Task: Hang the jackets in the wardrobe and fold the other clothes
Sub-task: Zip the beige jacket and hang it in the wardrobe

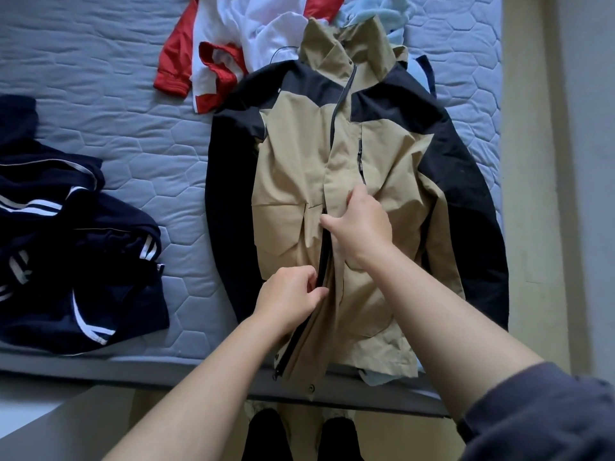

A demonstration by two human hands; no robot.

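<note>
Tan cloth with black shoulders and sleeves makes up the jacket (299,168), which lies front-up on the mattress (133,128) close to its right edge, the hem (349,354) hanging just over the near edge. The left hand (289,296) pinches the lower stretch of the zip (322,261) between thumb and curled fingers. The right hand (361,224) is closed on the tan front flap higher up, about mid-body, thumb stuck out to the side; its fingers hide whether it has the slider itself. This looks like working the zip before the jacket goes on a hanger. The likeliest trouble is the loose flap catching in the teeth if the right hand pulls while the left lets the lower end go slack. A sideways tug could also drag the jacket off the near edge, since the hem already overhangs. Its long axis runs from the near edge to the far edge, with the hood (346,38) pointing away and the 2 sleeves lying down the sides. Around the hood, at the far edge, are heaped a white garment (266,28), a red and white garment (206,61) and a light blue garment (372,8). A pile of navy clothes (66,261) with white stripes lies well apart, by the left part of the near edge.
</note>
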